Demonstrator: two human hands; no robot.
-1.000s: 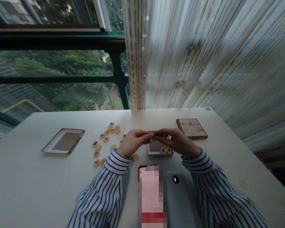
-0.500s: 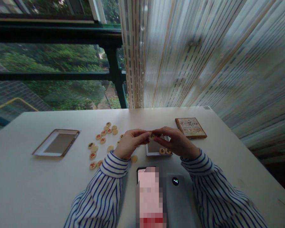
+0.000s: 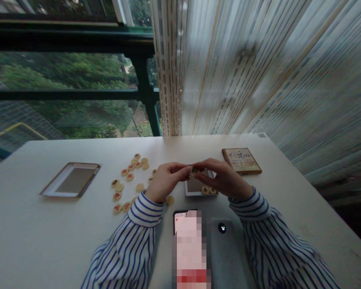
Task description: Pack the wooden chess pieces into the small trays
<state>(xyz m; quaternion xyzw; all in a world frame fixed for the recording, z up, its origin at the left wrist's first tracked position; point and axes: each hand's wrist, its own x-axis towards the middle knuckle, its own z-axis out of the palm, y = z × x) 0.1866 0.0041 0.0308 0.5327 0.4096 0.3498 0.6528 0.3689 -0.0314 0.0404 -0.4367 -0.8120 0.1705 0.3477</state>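
Note:
Between the fingertips of both hands is a round Chinese chess piece (image 3: 193,170) with a dark character, held above a shallow white tray (image 3: 187,192). My left hand (image 3: 167,180) pinches it from the left; my right hand (image 3: 221,176) grips it from the right with thumb and fingers. Two more chess pieces (image 3: 209,190) with black characters lie side by side in the tray's near right corner. Several loose pieces (image 3: 130,177), some with red characters, some dark, some plain side up, are scattered on the table left of my left hand, which hides part of them.
A flat decorated box (image 3: 242,160) lies right of the tray. An open box lid or tray (image 3: 75,180) rests at the left. Near me are a phone (image 3: 189,245) and a grey device (image 3: 228,249) with a small round display. Behind the white table (image 3: 63,241) hangs a string curtain (image 3: 228,72).
Both hands keep the chess piece over the tray, with only a slight shift of the fingers. The view has tilted a little; the loose pieces stay where they were.

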